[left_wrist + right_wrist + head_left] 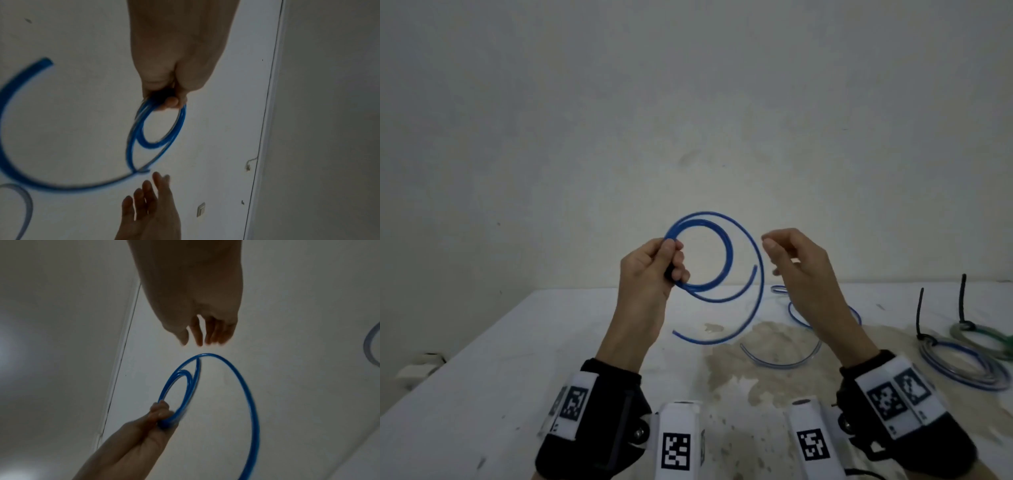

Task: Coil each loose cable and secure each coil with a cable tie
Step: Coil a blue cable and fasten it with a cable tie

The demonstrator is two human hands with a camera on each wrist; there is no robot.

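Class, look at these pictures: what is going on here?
A person is coiling a blue cable in the air above a white table. The left hand grips the wound loops; the right hand is open beside them, holding nothing. The cable's tail hangs loose. Two tied coils lie on the right; other loose cables wait.

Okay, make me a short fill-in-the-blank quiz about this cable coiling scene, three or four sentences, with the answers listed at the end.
1. The blue cable is pinched by the person's ____ hand.
2. The right hand holds ____.
3. The two tied coils lie on the table on the person's ____ side.
4. The upright cable ties on those coils are ____ in colour.

Answers: left; nothing; right; black
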